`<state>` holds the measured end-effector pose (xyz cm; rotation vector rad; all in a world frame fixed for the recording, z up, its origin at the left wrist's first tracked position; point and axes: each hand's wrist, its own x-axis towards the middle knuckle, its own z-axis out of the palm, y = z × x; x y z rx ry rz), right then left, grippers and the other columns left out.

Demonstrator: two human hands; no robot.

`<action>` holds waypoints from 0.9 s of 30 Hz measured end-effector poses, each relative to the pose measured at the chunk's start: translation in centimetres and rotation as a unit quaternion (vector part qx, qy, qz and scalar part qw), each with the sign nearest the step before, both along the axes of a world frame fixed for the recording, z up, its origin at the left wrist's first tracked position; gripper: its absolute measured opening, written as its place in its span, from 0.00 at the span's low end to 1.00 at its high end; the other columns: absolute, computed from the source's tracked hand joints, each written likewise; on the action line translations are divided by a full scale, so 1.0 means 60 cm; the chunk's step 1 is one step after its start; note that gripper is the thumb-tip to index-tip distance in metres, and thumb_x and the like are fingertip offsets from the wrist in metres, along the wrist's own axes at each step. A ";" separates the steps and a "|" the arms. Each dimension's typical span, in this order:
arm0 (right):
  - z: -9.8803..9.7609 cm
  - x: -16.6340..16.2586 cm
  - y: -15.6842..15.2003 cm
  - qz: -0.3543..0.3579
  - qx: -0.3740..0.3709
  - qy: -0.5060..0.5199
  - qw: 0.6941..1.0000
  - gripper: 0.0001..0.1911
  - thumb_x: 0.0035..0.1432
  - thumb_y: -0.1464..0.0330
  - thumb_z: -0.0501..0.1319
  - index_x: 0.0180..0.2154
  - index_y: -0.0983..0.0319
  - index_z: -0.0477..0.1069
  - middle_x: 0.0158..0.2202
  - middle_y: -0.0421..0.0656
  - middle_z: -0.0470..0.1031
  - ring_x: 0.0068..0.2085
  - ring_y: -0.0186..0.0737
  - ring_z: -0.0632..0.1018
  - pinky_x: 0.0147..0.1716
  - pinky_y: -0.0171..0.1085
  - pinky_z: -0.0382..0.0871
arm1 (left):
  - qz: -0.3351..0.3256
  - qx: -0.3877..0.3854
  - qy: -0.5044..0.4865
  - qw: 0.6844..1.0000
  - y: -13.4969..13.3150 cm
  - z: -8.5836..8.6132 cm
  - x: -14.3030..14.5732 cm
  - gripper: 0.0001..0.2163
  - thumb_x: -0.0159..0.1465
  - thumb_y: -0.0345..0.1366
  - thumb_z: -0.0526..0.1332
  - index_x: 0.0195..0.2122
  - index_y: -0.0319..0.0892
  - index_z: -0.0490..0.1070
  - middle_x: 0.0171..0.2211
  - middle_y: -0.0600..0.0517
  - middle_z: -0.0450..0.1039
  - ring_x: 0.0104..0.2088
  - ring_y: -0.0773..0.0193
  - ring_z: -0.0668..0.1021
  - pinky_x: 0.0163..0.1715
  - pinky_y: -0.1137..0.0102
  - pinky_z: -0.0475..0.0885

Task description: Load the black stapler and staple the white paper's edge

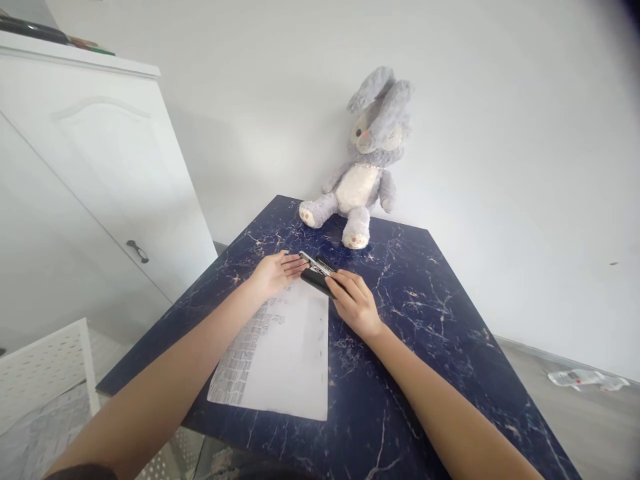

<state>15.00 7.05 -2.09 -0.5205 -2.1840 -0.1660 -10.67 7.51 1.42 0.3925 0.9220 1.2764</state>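
Bare forearms (175, 373) are spanning a blue table (420, 307), where paper (290, 367) is lying. Near its far end, the right hand (357, 303) is gripping an unfolded stapler (316, 281); the left hand (275, 273), outstretched alongside, may be risking a pinch if that grip tightens.

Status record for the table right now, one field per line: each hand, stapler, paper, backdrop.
right hand: gripping the black stapler
left hand: open, fingertips by the stapler's far end; contact unclear
black stapler: metal part exposed
paper: on the blue marbled table, print along its left side
backdrop: gray plush rabbit seated at the table's far end
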 end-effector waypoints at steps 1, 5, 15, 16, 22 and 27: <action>0.001 0.001 -0.002 0.000 0.027 -0.036 0.999 0.22 0.70 0.76 0.58 0.62 0.56 0.72 0.57 0.49 0.77 0.61 0.51 0.75 0.60 0.52 0.74 | -0.012 -0.001 -0.024 1.000 -0.002 -0.005 0.009 0.17 0.75 0.39 0.51 0.43 0.32 0.76 0.45 0.34 0.80 0.44 0.52 0.84 0.48 0.60 0.78; 0.006 0.000 -0.010 0.005 0.108 -0.132 0.985 0.23 0.71 0.78 0.57 0.61 0.55 0.73 0.59 0.46 0.77 0.61 0.47 0.76 0.57 0.45 0.75 | -0.009 -0.015 -0.037 0.999 -0.005 -0.011 0.025 0.14 0.75 0.34 0.53 0.45 0.33 0.76 0.39 0.38 0.81 0.38 0.56 0.84 0.45 0.64 0.79; 0.016 -0.024 -0.033 -0.122 -0.119 0.118 0.978 0.11 0.66 0.70 0.64 0.50 0.58 0.77 0.45 0.46 0.81 0.46 0.47 0.80 0.48 0.47 0.73 | 0.082 0.066 0.203 0.973 0.013 -0.014 -0.012 0.12 0.72 0.28 0.52 0.34 0.37 0.73 0.34 0.43 0.77 0.37 0.59 0.81 0.44 0.64 0.77; 0.016 -0.027 -0.036 -0.133 -0.183 0.153 0.962 0.10 0.64 0.68 0.65 0.48 0.59 0.77 0.43 0.45 0.80 0.42 0.46 0.80 0.45 0.45 0.73 | 0.108 0.080 0.244 0.961 0.015 -0.017 -0.026 0.11 0.72 0.29 0.53 0.35 0.39 0.72 0.34 0.45 0.76 0.37 0.59 0.80 0.44 0.65 0.76; 0.003 -0.033 -0.033 -0.022 -0.423 0.117 0.898 0.09 0.56 0.65 0.69 0.39 0.60 0.74 0.35 0.41 0.77 0.35 0.42 0.76 0.35 0.39 0.69 | 0.118 0.140 0.609 0.772 0.049 -0.011 -0.110 0.07 0.71 0.34 0.55 0.36 0.44 0.68 0.39 0.46 0.73 0.47 0.52 0.75 0.53 0.60 0.67; 0.001 -0.039 -0.028 0.008 -0.441 0.092 0.893 0.09 0.55 0.66 0.68 0.37 0.60 0.72 0.34 0.40 0.76 0.34 0.41 0.75 0.36 0.38 0.68 | -0.033 0.236 0.660 0.713 0.100 0.004 -0.112 0.06 0.65 0.36 0.65 0.36 0.43 0.68 0.42 0.45 0.71 0.44 0.52 0.74 0.53 0.61 0.66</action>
